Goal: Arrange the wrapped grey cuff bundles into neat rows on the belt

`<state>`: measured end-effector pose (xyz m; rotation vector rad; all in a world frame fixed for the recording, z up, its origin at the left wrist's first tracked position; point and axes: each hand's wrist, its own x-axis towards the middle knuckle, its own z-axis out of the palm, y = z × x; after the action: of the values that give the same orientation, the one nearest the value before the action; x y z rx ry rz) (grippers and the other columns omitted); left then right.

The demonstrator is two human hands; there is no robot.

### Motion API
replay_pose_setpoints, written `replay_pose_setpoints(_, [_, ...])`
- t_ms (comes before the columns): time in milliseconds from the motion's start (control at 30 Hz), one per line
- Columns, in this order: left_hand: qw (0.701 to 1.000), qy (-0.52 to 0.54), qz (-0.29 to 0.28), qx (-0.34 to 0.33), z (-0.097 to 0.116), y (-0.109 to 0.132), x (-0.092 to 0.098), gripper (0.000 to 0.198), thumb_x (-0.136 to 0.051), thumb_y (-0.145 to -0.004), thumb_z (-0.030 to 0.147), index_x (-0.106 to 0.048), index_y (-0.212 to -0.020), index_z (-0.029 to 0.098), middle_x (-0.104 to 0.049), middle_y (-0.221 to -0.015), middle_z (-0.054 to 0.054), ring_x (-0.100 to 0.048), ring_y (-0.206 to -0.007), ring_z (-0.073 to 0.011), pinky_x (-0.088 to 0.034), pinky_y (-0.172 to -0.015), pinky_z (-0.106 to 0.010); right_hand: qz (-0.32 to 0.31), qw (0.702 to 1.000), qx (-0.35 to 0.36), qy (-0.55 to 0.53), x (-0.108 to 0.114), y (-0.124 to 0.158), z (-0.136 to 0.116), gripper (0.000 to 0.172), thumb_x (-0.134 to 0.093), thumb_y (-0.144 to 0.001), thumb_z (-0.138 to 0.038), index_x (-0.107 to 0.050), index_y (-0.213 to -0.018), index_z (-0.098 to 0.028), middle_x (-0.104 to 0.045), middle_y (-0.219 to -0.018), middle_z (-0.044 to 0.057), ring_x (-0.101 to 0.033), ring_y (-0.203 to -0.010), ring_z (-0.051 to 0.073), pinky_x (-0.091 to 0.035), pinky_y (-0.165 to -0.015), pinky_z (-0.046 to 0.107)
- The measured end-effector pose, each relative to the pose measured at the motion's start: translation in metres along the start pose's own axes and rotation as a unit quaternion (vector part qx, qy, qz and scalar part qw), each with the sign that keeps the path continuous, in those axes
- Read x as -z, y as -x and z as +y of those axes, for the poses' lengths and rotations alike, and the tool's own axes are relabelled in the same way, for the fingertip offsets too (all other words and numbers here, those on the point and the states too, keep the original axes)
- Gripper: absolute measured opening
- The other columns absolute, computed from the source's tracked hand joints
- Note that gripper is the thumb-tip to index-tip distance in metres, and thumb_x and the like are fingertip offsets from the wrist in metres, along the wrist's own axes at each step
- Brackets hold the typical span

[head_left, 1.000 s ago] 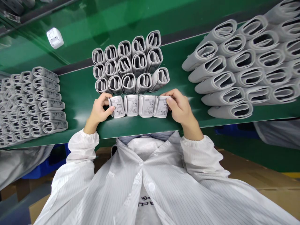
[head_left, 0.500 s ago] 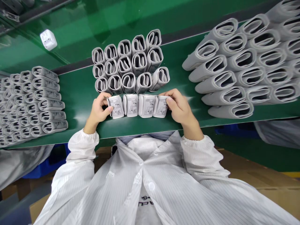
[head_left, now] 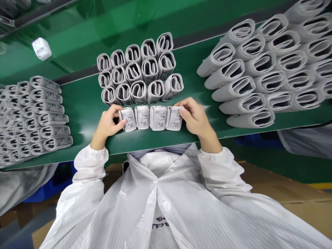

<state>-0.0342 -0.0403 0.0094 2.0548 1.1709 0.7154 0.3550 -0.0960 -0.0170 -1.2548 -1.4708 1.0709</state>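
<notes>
A row of several folded grey blood pressure cuffs (head_left: 158,118) lies near the front edge of the green table, their printed diagrams facing up. My left hand (head_left: 108,121) grips the leftmost cuff (head_left: 128,119), thumb at its near side and fingers at its far corner. At the other end, my right hand (head_left: 194,116) pinches the rightmost cuff (head_left: 173,119) by its outer edge. Narrow gaps separate some cuffs in the row. Just beyond stands a stacked block of rolled cuffs (head_left: 138,92), open ends toward me.
On the left is a large stack of rolled printed cuffs (head_left: 53,118). Larger plain grey rolls (head_left: 233,88) are piled on the right. A white plug-like block (head_left: 42,48) sits on the green surface behind. The green table (head_left: 85,117) ends close to my body.
The view has shifted a little, so most things appear slightly further left. Both hands keep their hold on the row's ends, and the cuffs' printed faces lie a little more evenly.
</notes>
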Motion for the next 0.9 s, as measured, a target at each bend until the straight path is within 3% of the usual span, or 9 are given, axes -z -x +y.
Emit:
replay_pose_setpoints(233, [0.999,-0.031,-0.015,0.021,0.0015,0.0001,0.0034,0.046,-0.073,-0.096,0.067,-0.062,-0.114,0.027,-0.072,-0.074,0.005,-0.071,-0.06,-0.0186,-0.049,-0.063,-0.029,0.001,1.0,0.008,0.0,0.0001,-0.0013,0.0005,0.056,-0.064,-0.111,-0.083,-0.062,-0.1,-0.028,-0.081,-0.098,0.005,-0.064,-0.071,0.021,-0.047,-0.061,0.038])
replay_pose_setpoints(500, [0.998,-0.06,0.004,0.022,0.002,-0.0038,0.0044,0.053,-0.071,-0.092,0.075,-0.061,-0.11,0.026,-0.071,-0.069,0.004,-0.068,-0.057,-0.0187,-0.052,-0.062,-0.03,0.0,1.0,0.004,-0.015,0.0,-0.0035,-0.0049,0.058,-0.053,-0.116,-0.083,-0.067,-0.101,-0.028,-0.082,-0.1,0.004,-0.062,-0.066,0.02,-0.053,-0.066,0.041])
replay_pose_setpoints(900, [0.998,-0.055,-0.001,0.044,0.0023,-0.0045,0.0049,0.052,-0.073,-0.09,0.075,-0.06,-0.107,0.027,-0.069,-0.068,0.004,-0.066,-0.057,-0.0193,-0.054,-0.062,-0.03,-0.004,1.0,0.004,-0.004,0.0007,-0.0034,-0.0026,0.057,-0.055,-0.116,-0.082,-0.065,-0.101,-0.028,-0.08,-0.097,0.004,-0.064,-0.068,0.021,-0.05,-0.066,0.041])
